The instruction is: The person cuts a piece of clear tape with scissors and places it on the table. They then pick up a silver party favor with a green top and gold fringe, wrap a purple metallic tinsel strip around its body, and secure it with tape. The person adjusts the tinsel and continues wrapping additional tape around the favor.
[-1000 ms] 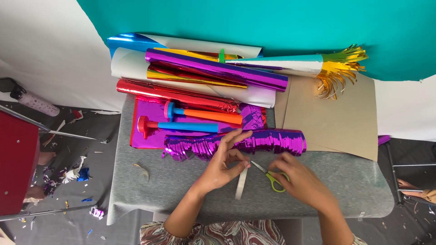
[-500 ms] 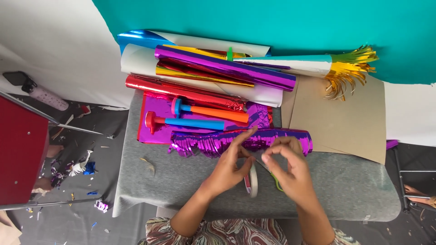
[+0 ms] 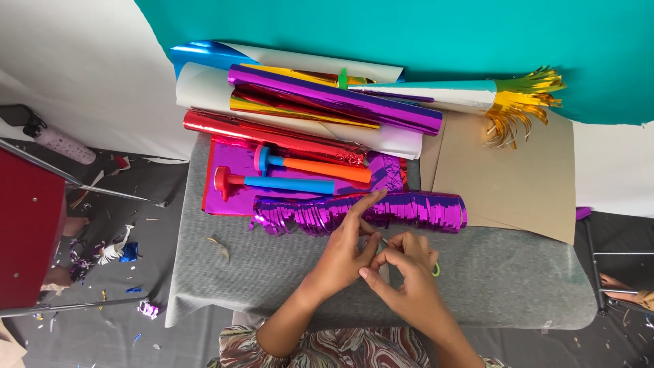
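Now: left hand (image 3: pixel 344 255) open | right hand (image 3: pixel 409 272) apparently gripping scissors (image 3: pixel 434 270) | purple fringe (image 3: pixel 361 211) just beyond.

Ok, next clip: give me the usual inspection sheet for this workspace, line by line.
Surface: grey felt-covered table, with a brown cardboard sheet on its far right.
Job's things: purple metallic foil fringe strip lying across the table; scissors with green handles, mostly hidden under the hands.
Clutter: rolls of shiny foil in purple, red and gold; two plastic tools, orange and blue; white paper cone with gold fringe.
Hands: left hand has fingertips on the fringe; right hand is over the scissors, grip unclear.
Cables: nothing seen.
Surroundings: teal backdrop, red chair, foil scraps on the floor.
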